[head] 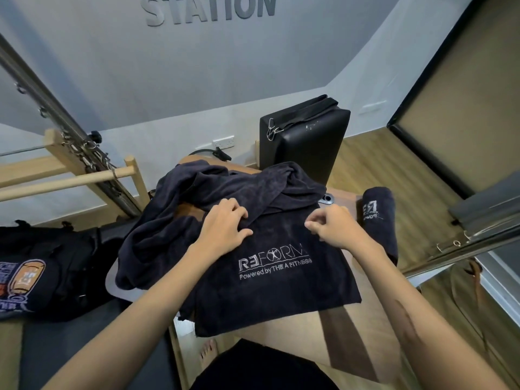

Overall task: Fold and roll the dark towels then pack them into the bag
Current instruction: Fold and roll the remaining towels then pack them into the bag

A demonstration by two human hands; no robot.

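A dark towel (270,294) with a white REFORM logo lies partly flat on a wooden surface (363,319), its far part bunched up. My left hand (225,225) presses on the towel near the bunched folds, fingers gripping the cloth. My right hand (327,226) pinches the towel's upper right part. A rolled dark towel (380,218) with the same logo lies to the right. More crumpled dark towel cloth (157,220) hangs off to the left. A black bag (53,271) with an orange and blue patch sits at the left.
A black padded box (304,139) stands behind the towels. A wooden frame with springs and a dowel (84,175) is at the back left. A metal-framed panel (478,226) runs along the right. A bare foot (208,353) shows below.
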